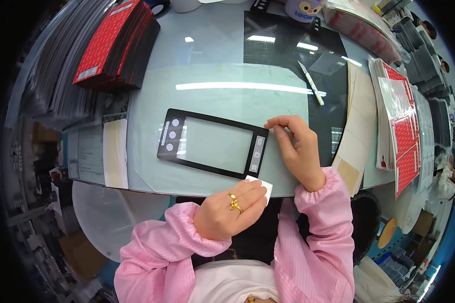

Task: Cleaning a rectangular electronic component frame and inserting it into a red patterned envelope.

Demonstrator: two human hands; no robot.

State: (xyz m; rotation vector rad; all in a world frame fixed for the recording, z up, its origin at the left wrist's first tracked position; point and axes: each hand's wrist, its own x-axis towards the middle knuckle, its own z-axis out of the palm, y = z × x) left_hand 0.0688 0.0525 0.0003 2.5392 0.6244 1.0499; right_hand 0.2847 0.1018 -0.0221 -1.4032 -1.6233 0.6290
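A black-framed panel with a clear window lies tilted on the glass-topped table, with round pale cut-outs at its left end and small pale rectangles at its right end. My right hand has its thumb and forefinger closed at the panel's far right corner, gripping the edge there. Under the fingers of my left hand, which wears a gold-coloured ring, a white square wipe pokes out. That hand is closed on the wipe at the near right corner of the panel, close to the table's front edge.
A white pen lies beyond my right hand. Red-and-black stacks stand at the far left, and red-and-white sheets at the right. Cardboard strips line the right side. A purple cup stands at the back.
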